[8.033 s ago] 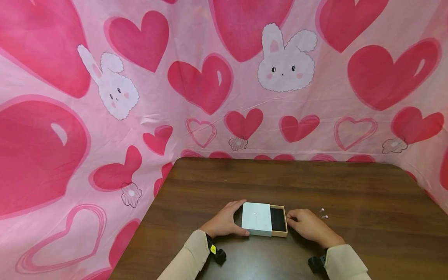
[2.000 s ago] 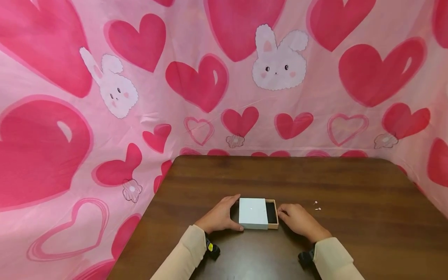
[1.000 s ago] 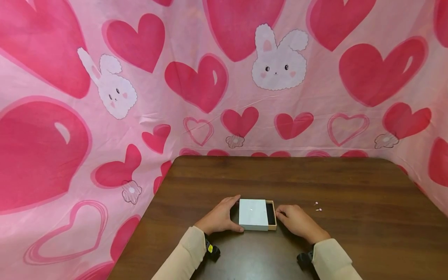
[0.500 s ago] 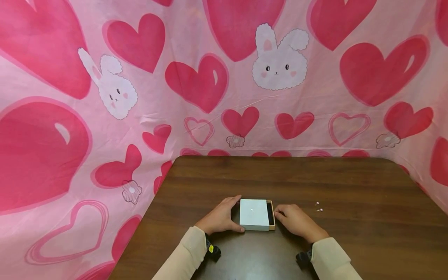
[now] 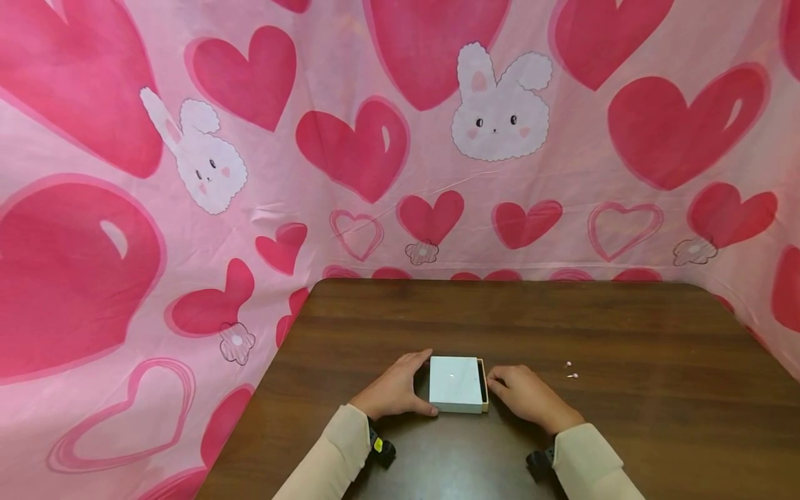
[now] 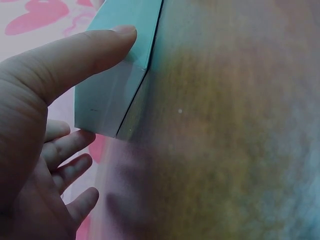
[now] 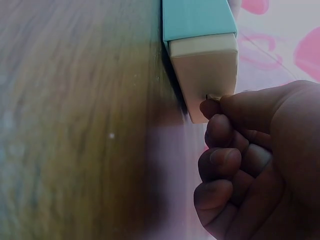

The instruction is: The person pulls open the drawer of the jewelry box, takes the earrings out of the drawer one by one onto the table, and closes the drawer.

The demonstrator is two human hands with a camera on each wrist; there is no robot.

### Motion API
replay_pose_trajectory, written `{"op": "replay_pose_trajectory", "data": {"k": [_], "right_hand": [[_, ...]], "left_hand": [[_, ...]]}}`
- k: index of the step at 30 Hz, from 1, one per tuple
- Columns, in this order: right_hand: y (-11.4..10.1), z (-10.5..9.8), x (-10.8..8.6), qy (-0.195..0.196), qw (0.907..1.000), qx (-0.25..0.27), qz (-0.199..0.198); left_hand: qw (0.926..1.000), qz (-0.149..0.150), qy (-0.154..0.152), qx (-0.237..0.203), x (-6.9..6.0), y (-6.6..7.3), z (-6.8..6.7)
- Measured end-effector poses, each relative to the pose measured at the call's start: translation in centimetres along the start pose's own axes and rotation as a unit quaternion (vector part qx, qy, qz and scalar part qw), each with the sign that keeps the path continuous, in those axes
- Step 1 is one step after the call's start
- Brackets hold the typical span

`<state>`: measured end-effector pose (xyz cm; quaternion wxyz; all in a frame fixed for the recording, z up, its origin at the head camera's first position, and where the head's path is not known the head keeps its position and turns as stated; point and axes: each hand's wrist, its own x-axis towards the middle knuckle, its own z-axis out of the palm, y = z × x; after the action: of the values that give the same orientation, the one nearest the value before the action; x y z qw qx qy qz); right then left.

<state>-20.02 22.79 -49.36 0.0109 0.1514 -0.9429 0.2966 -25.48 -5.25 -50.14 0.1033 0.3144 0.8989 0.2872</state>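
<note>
A pale blue-white sleeve box (image 5: 455,383) lies on the table, its tan drawer (image 7: 205,70) sticking out a little on the right. Only a narrow dark strip of the drawer's inside shows. My left hand (image 5: 396,389) holds the sleeve at its left end, thumb along the near side and a finger at the far corner. In the left wrist view the other fingers are spread behind the box (image 6: 112,97). With thumb and forefinger, my right hand (image 5: 531,396) pinches a small pull tab (image 7: 213,98) on the drawer's end face; its other fingers are curled.
Two small pinkish ball-headed studs, perhaps earrings (image 5: 572,376), lie on the brown wooden table (image 5: 500,319) beyond my right hand. A pink cloth (image 5: 431,160) printed with hearts and rabbits hangs behind the table and along its left side.
The drawer has slid left into the sleeve, from about a third out to a thin strip. My right hand has moved left with it; the left hand keeps its hold. The studs stay put.
</note>
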Motion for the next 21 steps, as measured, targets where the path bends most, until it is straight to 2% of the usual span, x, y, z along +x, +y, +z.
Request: {"op": "replay_pose_trajectory", "data": {"k": [13,21], "right_hand": [[-0.44,0.33,0.34,0.001,1.0000,-0.004,-0.004],[-0.69,0.36,0.52,-0.013,0.9999,0.005,0.007]], "left_hand": [[1.0000,-0.004,-0.003,-0.001,-0.01,0.14,-0.19],[1.0000,-0.004,-0.004,-0.003,0.04,0.07,-0.13]]}}
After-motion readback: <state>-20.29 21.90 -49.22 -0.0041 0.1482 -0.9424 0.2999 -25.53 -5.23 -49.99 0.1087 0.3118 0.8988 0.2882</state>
